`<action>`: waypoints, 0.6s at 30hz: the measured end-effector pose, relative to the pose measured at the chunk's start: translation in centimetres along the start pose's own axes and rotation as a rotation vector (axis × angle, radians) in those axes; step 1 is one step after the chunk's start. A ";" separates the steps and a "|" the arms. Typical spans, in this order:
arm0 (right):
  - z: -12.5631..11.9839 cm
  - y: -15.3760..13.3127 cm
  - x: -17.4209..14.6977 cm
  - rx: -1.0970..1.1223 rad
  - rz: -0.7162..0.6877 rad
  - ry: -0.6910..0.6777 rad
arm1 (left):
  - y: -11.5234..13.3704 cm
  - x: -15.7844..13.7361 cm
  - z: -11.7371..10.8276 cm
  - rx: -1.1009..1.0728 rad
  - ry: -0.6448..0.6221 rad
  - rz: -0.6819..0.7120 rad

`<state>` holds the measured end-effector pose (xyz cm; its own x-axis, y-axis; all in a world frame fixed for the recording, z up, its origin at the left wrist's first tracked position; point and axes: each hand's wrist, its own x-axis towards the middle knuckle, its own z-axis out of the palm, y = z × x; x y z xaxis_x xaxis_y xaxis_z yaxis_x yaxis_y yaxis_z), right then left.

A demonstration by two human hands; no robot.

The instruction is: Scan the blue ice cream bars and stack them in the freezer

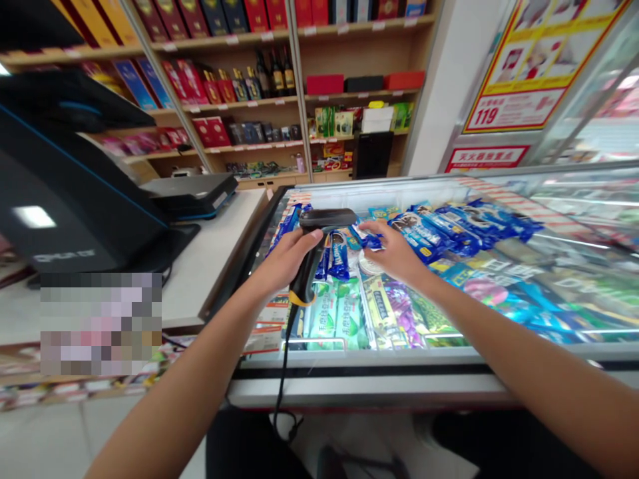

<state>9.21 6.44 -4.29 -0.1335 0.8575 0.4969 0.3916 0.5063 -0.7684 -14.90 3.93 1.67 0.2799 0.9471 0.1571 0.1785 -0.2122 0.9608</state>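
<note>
Above the chest freezer [399,389], the left hand [289,259] grips a black handheld scanner [327,217] by its handle, thumb resting high near the scanner's head and the other fingers wrapped round behind, largely hidden. The scanner stands tilted, its head towards the right hand [402,256], an orange band [301,299] near the bottom of the handle; a black cable [283,379] hangs from there past the freezer's front edge. The right hand reaches in from the other side, just beyond the scanner's head, thumb and forefinger curved with a gap between their tips. A blue and white wrapper [368,237] shows at that gap; whether they pinch it or it lies below them, I cannot tell.

Inside the freezer, pale green packets [337,316] lie near the front, under the scanner's handle, and a row of blue packets [419,233] runs off to the right. To the left, a worktop [219,266] carries a black terminal [74,199] and a flat black device [192,193]. Behind stand shelves [269,103] of boxes and bottles.
</note>
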 end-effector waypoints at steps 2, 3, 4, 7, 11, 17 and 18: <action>-1.0 -0.1 0.2 -0.071 -0.021 0.026 | 0.0 -0.1 -0.2 0.071 -0.025 -0.007; -1.3 -0.2 0.3 -0.096 -0.020 0.038 | 0.1 -0.2 -0.3 0.114 -0.035 -0.007; -1.6 -0.2 0.4 -0.110 -0.012 0.048 | 0.3 -0.3 -0.3 0.159 -0.047 -0.003; -1.9 -0.2 0.5 -0.120 0.015 0.070 | 0.8 -0.7 -0.4 0.265 -0.123 0.002; -1.6 -0.1 0.5 -0.131 0.009 0.064 | 1.3 -0.9 -0.4 0.287 -0.198 -0.010; -1.8 -0.2 0.4 -0.133 -0.018 0.034 | 1.4 -0.6 -0.4 0.299 -0.260 0.038; -1.8 -0.2 0.4 -0.133 -0.016 0.026 | 1.4 -0.6 -0.4 0.298 -0.265 0.051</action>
<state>10.70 6.54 -3.25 -0.1175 0.8459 0.5203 0.5069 0.5016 -0.7011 -15.23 3.19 3.00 0.5222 0.8469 0.1006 0.4132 -0.3545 0.8388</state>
